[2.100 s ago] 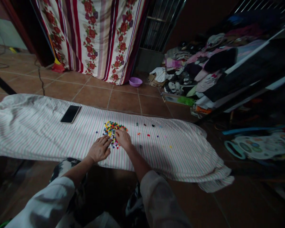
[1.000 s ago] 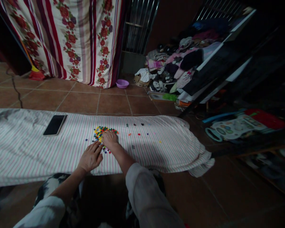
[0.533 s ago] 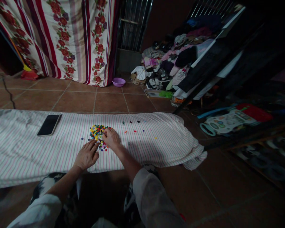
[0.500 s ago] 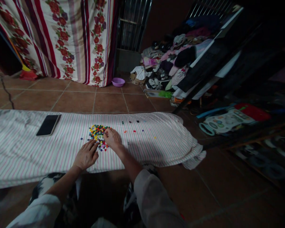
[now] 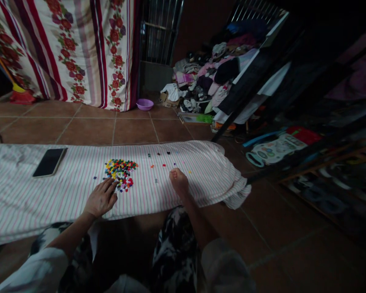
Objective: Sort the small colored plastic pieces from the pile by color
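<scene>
A heap of small coloured pieces [image 5: 122, 165], too small to name exactly, lies on the striped cloth [image 5: 85, 185]. My left hand [image 5: 101, 198] rests at the heap's near left edge, fingers stretched out and touching some pieces. Away to the right, my right hand [image 5: 179, 180] is closed just over the cloth; whatever its fingers hold is hidden. Around it lie several pieces set apart by colour: a red piece [image 5: 164, 165], orange ones [image 5: 152, 166], a yellow piece [image 5: 189, 171], a black piece [image 5: 168, 153] and grey ones [image 5: 155, 180].
A dark-screened phone [image 5: 50, 162] lies on the cloth at the left. Beyond, on the tiled floor, stand a purple basin [image 5: 144, 105] and a pile of clothes [image 5: 207, 77]. A flowered curtain [image 5: 88, 53] hangs behind. A rack's dark bar [image 5: 247, 101] slants down at the right.
My right hand has left the heap and moved right, past the sorted pieces. My left hand stays at the heap. The whole view has shifted slightly.
</scene>
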### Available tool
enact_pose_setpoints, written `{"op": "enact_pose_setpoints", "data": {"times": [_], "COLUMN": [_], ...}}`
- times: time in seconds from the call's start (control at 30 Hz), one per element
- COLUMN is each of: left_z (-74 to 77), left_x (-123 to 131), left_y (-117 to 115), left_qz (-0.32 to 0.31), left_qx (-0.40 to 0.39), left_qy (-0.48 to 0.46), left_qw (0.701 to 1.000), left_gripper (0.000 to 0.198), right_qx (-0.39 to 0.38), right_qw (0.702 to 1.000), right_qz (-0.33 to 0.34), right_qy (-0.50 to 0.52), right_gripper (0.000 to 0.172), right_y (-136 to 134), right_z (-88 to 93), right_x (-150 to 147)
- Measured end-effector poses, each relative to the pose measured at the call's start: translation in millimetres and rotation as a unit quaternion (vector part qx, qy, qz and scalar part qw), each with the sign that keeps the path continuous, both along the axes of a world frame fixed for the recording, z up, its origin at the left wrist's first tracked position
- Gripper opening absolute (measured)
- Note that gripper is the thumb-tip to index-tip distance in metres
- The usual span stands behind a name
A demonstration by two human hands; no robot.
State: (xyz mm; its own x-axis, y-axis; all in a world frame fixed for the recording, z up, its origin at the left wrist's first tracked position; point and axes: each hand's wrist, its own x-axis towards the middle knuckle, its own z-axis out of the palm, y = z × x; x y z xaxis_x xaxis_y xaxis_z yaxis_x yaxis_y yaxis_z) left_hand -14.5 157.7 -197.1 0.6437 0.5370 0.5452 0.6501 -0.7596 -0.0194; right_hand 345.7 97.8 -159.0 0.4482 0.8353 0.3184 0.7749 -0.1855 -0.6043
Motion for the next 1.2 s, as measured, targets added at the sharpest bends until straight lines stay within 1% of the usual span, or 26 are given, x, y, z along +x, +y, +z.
{"op": "enact_pose_setpoints", "data": {"times": [0.13, 0.3, 0.47, 0.63, 0.77, 1.03, 1.2], "left_z": [0.6, 2.5, 2.1, -1.2, -2.8, -3.6, -4.1], "left_x": [-1, -1, -1, -2, -3, -3, -3], "left_y": [1, 0, 0, 1, 1, 1, 2], "left_qz": [-0.001, -0.003, -0.003, -0.005, 0.0, 0.001, 0.003], "left_qx": [0.013, 0.014, 0.008, 0.007, 0.0, -0.029, -0.036], "left_qy": [0.01, 0.017, 0.013, 0.01, 0.018, 0.007, -0.006], "left_qw": [1.0, 1.0, 1.0, 1.0, 1.0, 1.0, 0.999], "left_gripper": [0.038, 0.038, 0.038, 0.039, 0.04, 0.041, 0.042], "right_qx": [-0.006, -0.018, -0.033, -0.057, -0.076, -0.077, -0.087], "right_qw": [0.999, 0.999, 0.999, 0.998, 0.996, 0.995, 0.994], "right_qz": [-0.037, -0.038, -0.03, 0.011, 0.033, 0.063, 0.063], "right_qy": [-0.009, -0.007, 0.009, -0.01, -0.02, 0.0, 0.0], "right_gripper": [0.02, 0.023, 0.02, 0.016, 0.015, 0.015, 0.016], "right_y": [-16, -30, -40, -48, -47, -27, -21], "right_z": [-0.4, -3.2, -12.4, -25.8, -30.3, -21.5, -24.3], "right_x": [23, 34, 32, 20, 10, -12, -20]}}
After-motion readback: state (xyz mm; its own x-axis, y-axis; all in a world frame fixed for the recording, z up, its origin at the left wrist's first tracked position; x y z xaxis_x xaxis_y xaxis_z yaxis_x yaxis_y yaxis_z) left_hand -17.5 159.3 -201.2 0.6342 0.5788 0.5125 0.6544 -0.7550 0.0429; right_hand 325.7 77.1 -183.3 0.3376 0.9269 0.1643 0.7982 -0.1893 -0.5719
